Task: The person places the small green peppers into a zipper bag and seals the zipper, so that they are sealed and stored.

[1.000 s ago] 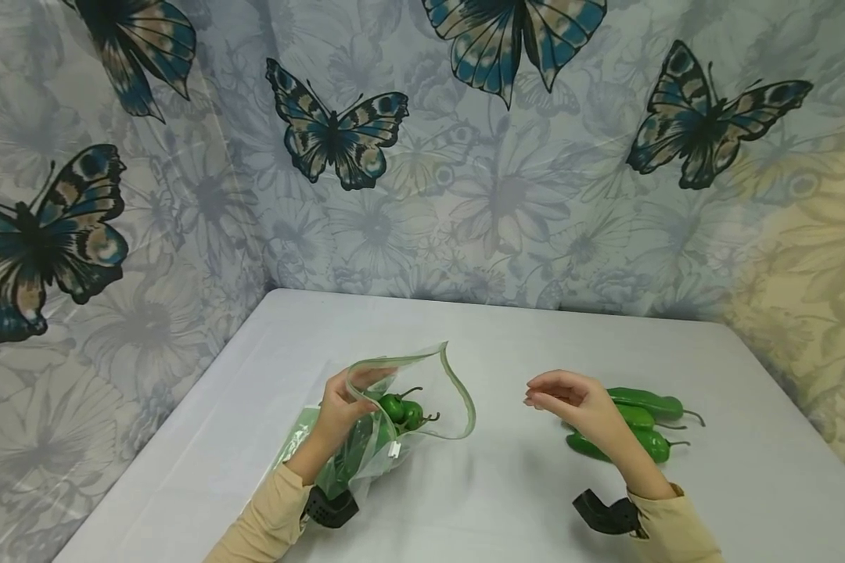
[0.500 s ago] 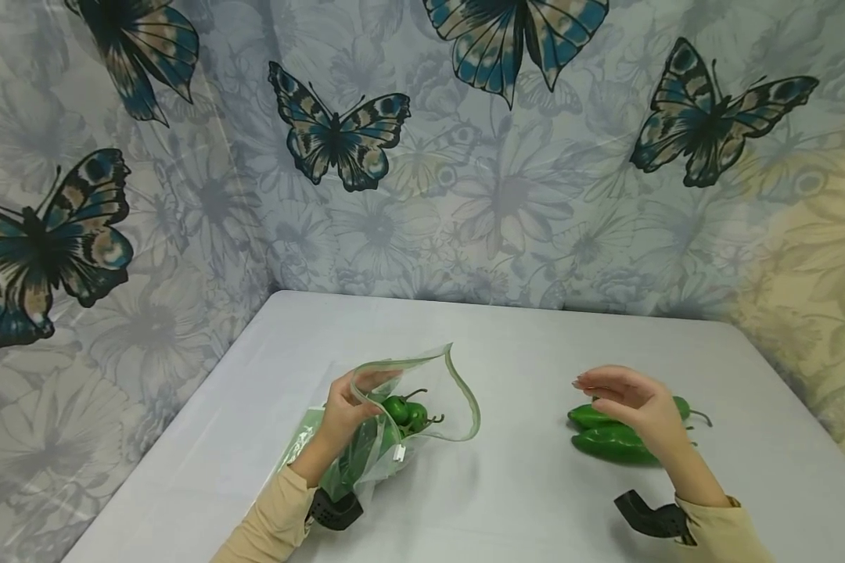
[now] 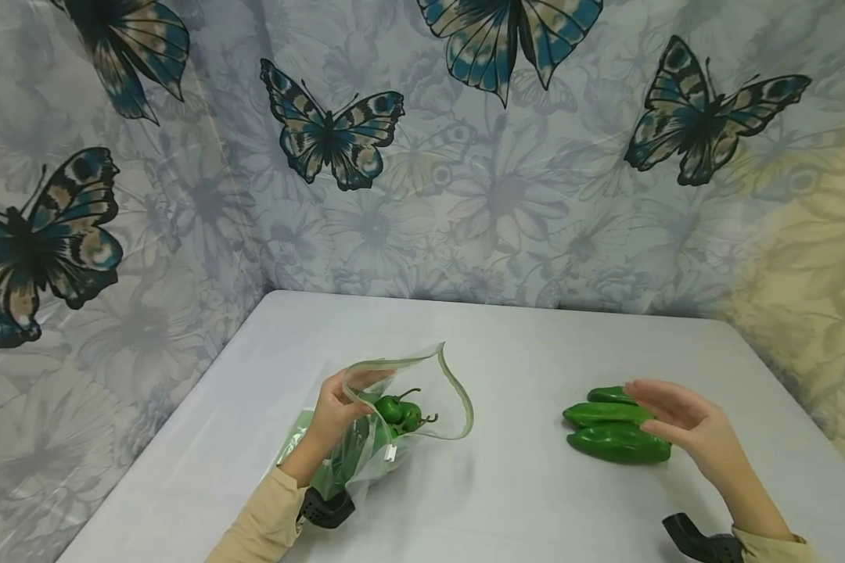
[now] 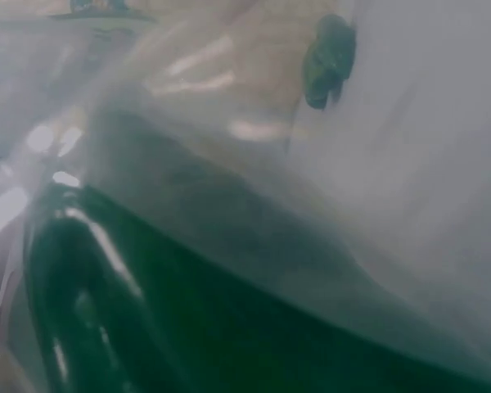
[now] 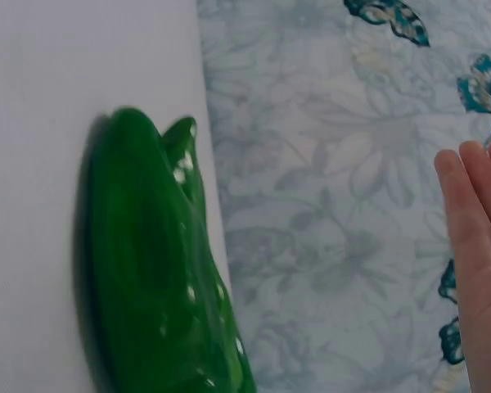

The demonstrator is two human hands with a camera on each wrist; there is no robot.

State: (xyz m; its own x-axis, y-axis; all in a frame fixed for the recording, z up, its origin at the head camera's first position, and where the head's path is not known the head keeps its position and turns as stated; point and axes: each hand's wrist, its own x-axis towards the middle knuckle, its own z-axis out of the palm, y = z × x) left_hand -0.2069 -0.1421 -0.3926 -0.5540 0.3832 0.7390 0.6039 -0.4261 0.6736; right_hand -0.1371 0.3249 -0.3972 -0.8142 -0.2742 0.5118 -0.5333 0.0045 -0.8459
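On the left, my left hand grips the rim of a clear zip bag, thumb outside and fingers inside its wide mouth. Through the film show several green peppers with their stems toward the opening. Up close in the left wrist view, a large pepper fills the lower part behind hazy plastic. My right hand, holding nothing, hovers at the stem end of three green peppers lying side by side, hiding their stems. The right wrist view has straight fingers beside these peppers.
A white table stands against a butterfly-print fabric backdrop. Under the bag, at the left, lies a flat green-tinted plastic sheet or bag. Black camera mounts sit at both wrists.
My right hand has moved right, from left of the loose peppers across them to their stem end, and its fingers have straightened. The left hand and bag have stayed nearly still.
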